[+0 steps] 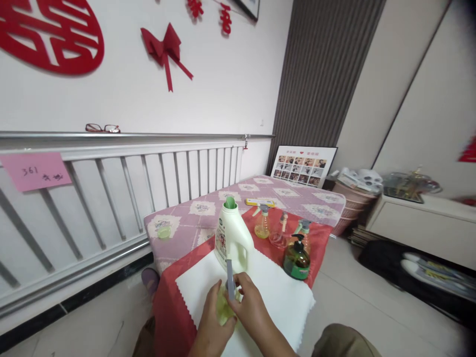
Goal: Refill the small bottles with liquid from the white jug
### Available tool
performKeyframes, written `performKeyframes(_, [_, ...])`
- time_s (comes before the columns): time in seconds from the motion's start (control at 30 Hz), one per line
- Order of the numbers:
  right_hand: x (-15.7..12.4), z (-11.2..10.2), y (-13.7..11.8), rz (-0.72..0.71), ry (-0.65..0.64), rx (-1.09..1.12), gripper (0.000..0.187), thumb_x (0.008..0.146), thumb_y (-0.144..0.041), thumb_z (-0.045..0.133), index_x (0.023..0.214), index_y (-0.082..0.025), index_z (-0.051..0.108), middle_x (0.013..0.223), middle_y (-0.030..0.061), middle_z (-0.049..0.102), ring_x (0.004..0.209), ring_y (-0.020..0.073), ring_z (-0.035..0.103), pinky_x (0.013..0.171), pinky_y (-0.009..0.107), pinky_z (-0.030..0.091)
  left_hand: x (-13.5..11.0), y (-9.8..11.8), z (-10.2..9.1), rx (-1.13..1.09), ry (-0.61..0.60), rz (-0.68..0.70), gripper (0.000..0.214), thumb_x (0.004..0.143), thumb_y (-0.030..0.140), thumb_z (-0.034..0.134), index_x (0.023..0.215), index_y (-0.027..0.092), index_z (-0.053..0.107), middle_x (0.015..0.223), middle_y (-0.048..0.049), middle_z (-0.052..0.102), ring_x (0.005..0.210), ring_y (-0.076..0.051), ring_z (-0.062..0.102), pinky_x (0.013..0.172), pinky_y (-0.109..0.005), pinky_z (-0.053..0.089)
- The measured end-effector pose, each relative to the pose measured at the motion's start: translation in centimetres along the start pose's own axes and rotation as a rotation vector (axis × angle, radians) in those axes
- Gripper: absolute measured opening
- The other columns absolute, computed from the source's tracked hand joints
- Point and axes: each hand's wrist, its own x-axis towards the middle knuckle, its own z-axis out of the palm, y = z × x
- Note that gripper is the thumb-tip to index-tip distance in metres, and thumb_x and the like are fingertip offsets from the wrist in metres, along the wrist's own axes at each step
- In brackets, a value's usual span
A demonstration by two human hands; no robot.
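A small spray bottle (225,308) with yellowish-green contents stands between my hands over the white cloth. My left hand (212,322) is wrapped round its body. At the top, the fingers of my right hand (248,300) close on the grey spray head (230,280); whether it is fully seated on the neck is hidden by my fingers. Just beyond them a large pale-green jug (234,233) stands upright, uncapped, its green spout showing. A light-green cap (164,232) lies apart on the tablecloth at the left.
Two spray bottles (262,225) (305,233), a clear pink-tinted bottle (278,238) and a dark green pump bottle (296,260) stand on the red cloth (320,235) at the right. Behind is a yellow box (259,202). A white radiator (167,176) lines the wall.
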Motion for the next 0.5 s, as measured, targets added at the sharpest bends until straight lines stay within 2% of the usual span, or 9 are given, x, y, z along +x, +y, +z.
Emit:
performKeyframes(0.07, [-0.1, 0.0, 0.0, -0.001, 0.018, 0.006, 0.009, 0.073, -0.017, 0.060, 0.080, -0.020, 0.057, 0.083, 0.0028, 0.060, 0.079, 0.0210, 0.062, 0.072, 0.034, 0.050, -0.1, 0.3, -1.0, 0.002, -0.025, -0.015, 0.069, 0.071, 0.020, 0.057, 0.138, 0.020, 0.042, 0.150, -0.0113, 0.047, 0.140, -0.025, 0.042, 0.118, -0.044, 0.031])
performKeyframes(0.17, [-0.3, 0.1, 0.1, 0.004, 0.046, 0.022, 0.010, 0.071, -0.015, 0.059, 0.077, -0.021, 0.054, 0.081, 0.0016, 0.060, 0.078, 0.0203, 0.061, 0.071, 0.033, 0.048, 0.0, 1.0, -1.8, 0.015, -0.055, -0.049, 0.052, 0.074, 0.026, 0.057, 0.126, 0.020, 0.052, 0.140, -0.0111, 0.057, 0.134, -0.025, 0.050, 0.116, -0.045, 0.036])
performKeyframes(0.27, [-0.7, 0.5, 0.5, 0.024, 0.070, 0.048, 0.016, 0.068, -0.011, 0.059, 0.075, -0.023, 0.051, 0.079, -0.0003, 0.059, 0.076, 0.0186, 0.059, 0.069, 0.031, 0.046, 0.2, 2.6, -1.2, 0.028, -0.012, -0.053, 0.042, 0.073, 0.031, 0.060, 0.113, 0.019, 0.056, 0.125, -0.0108, 0.066, 0.123, -0.027, 0.058, 0.110, -0.044, 0.041])
performKeyframes(0.5, [-0.8, 1.4, 1.1, 0.103, 0.118, 0.097, 0.019, 0.070, -0.013, 0.057, 0.074, -0.025, 0.043, 0.079, -0.0001, 0.057, 0.073, 0.0190, 0.057, 0.067, 0.031, 0.045, 0.9, 6.7, 0.6, 0.104, 0.015, -0.098, 0.035, 0.069, 0.037, 0.061, 0.099, 0.020, 0.057, 0.104, -0.0094, 0.070, 0.102, -0.027, 0.065, 0.093, -0.041, 0.049])
